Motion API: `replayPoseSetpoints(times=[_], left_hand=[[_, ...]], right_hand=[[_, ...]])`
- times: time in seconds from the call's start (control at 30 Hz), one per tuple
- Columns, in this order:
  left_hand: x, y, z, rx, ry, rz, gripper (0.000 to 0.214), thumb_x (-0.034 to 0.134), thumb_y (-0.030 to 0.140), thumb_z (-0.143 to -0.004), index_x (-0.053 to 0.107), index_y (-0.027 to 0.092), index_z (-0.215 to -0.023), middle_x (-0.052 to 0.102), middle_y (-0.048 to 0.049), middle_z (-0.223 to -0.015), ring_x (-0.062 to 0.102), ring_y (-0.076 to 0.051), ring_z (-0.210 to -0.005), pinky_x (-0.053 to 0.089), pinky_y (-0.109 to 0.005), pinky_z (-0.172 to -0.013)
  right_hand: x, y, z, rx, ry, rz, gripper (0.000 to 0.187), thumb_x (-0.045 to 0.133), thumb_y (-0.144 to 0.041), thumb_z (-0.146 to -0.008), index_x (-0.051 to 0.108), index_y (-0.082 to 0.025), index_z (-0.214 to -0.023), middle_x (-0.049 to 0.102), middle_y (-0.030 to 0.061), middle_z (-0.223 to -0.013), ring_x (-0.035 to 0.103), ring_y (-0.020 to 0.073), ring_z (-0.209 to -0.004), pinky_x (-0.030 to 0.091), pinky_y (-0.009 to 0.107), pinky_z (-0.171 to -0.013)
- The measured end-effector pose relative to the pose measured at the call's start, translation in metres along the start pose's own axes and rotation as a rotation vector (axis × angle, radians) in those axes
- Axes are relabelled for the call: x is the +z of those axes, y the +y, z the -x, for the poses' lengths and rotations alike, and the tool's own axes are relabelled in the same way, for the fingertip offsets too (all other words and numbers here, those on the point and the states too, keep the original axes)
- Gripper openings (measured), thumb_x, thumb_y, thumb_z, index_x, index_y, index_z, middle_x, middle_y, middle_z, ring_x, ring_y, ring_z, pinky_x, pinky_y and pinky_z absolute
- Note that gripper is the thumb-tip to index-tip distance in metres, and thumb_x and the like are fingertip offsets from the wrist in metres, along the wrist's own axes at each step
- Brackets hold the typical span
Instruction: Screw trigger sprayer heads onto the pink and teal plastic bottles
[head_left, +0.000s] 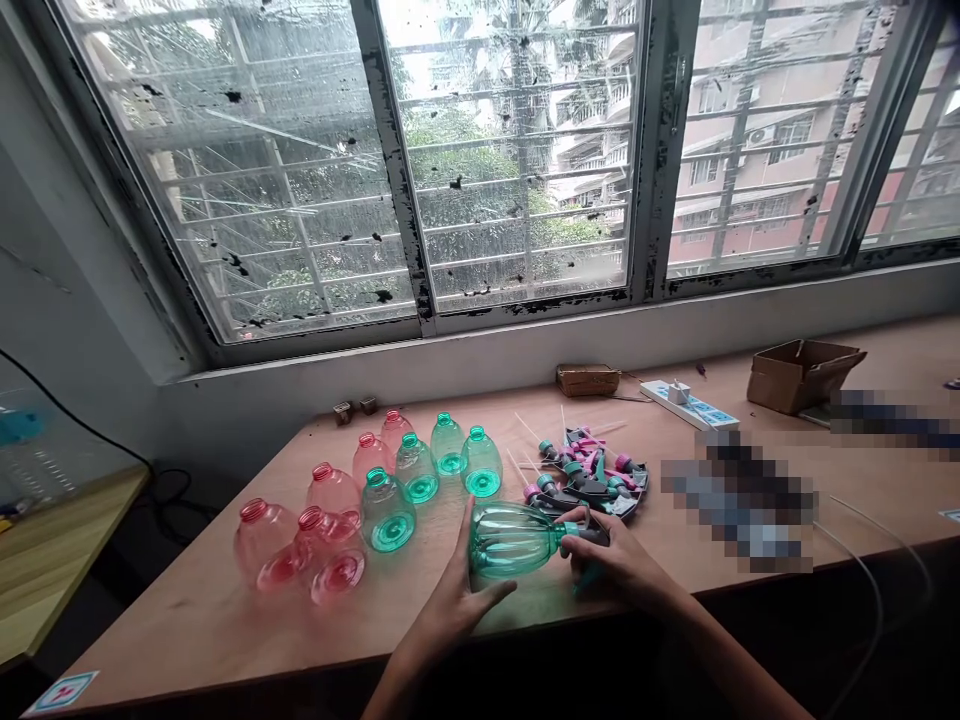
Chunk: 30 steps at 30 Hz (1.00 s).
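A ribbed clear green spray bottle (517,540) lies on its side between my hands, above the front edge of the table. My left hand (459,590) cups its base, thumb stretched out below. At the neck, my right hand (616,555) grips the dark grey and green spray head (589,535); my fingers partly hide it. Just behind is a pile of loose spray heads (581,470) in pink, green and dark grey, some with thin white tubes. To the left stand several open green bottles (388,515) and several open red bottles (259,545).
A white power strip (694,405) with a plug lies at the back right, near an open cardboard box (799,375). A small brown box (587,380) sits by the window wall. White cables (862,560) trail off the right front edge. Part of the right side is blurred out.
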<state>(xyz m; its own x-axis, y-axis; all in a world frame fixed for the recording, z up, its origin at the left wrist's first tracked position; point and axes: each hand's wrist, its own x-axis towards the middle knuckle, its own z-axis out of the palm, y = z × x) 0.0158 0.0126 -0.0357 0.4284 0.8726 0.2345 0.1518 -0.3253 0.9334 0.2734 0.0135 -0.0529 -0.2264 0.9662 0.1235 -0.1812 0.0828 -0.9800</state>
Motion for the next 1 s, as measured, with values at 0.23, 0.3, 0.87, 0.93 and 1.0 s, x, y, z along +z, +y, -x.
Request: replayPoseSetpoints(times=[0.23, 0.3, 0.87, 0.93, 1.0], left_hand=[[-0.001, 0.001, 0.0, -0.06, 0.017, 0.065, 0.105, 0.076, 0.043, -0.081, 0.006, 0.027, -0.158, 0.032, -0.0127, -0.16, 0.025, -0.039, -0.147, 0.021, -0.055, -0.121], [-0.001, 0.002, -0.001, -0.046, 0.009, 0.073, 0.105, 0.077, 0.042, -0.081, 0.008, 0.028, -0.158, 0.032, -0.0115, -0.16, 0.025, -0.039, -0.147, 0.021, -0.054, -0.121], [0.001, 0.013, -0.002, -0.067, 0.002, 0.012, 0.105, 0.074, 0.038, -0.083, 0.0, 0.035, -0.157, 0.023, -0.0059, -0.164, 0.023, -0.031, -0.15, 0.014, -0.049, -0.123], [0.002, 0.013, -0.001, -0.058, 0.015, -0.019, 0.105, 0.074, 0.038, -0.083, -0.002, 0.036, -0.156, 0.018, -0.0044, -0.165, 0.02, -0.031, -0.15, 0.011, -0.05, -0.123], [0.001, 0.008, -0.001, -0.066, 0.036, -0.051, 0.109, 0.076, 0.04, -0.08, -0.001, 0.035, -0.157, 0.012, -0.0048, -0.166, 0.013, -0.031, -0.152, 0.007, -0.051, -0.123]], right_hand=[[0.0, 0.0, -0.002, -0.001, -0.013, -0.004, 0.042, 0.081, -0.044, -0.076, 0.06, -0.017, -0.1, 0.069, -0.0001, -0.073, 0.065, 0.0144, -0.055, 0.052, 0.025, -0.054], [0.0, -0.002, -0.002, 0.007, -0.005, -0.006, 0.043, 0.081, -0.044, -0.076, 0.06, -0.016, -0.1, 0.069, -0.0006, -0.07, 0.064, 0.0141, -0.054, 0.052, 0.025, -0.053], [-0.002, -0.005, -0.001, 0.003, 0.021, -0.042, 0.044, 0.081, -0.046, -0.075, 0.059, -0.017, -0.099, 0.068, -0.0015, -0.068, 0.065, 0.0153, -0.054, 0.053, 0.026, -0.054], [-0.003, -0.003, -0.002, -0.003, 0.016, -0.031, 0.043, 0.08, -0.045, -0.076, 0.059, -0.017, -0.101, 0.068, -0.0015, -0.067, 0.066, 0.016, -0.054, 0.053, 0.027, -0.055], [-0.005, -0.002, -0.002, -0.01, 0.007, -0.021, 0.043, 0.08, -0.045, -0.076, 0.06, -0.017, -0.101, 0.069, -0.0008, -0.069, 0.066, 0.016, -0.055, 0.053, 0.027, -0.055]])
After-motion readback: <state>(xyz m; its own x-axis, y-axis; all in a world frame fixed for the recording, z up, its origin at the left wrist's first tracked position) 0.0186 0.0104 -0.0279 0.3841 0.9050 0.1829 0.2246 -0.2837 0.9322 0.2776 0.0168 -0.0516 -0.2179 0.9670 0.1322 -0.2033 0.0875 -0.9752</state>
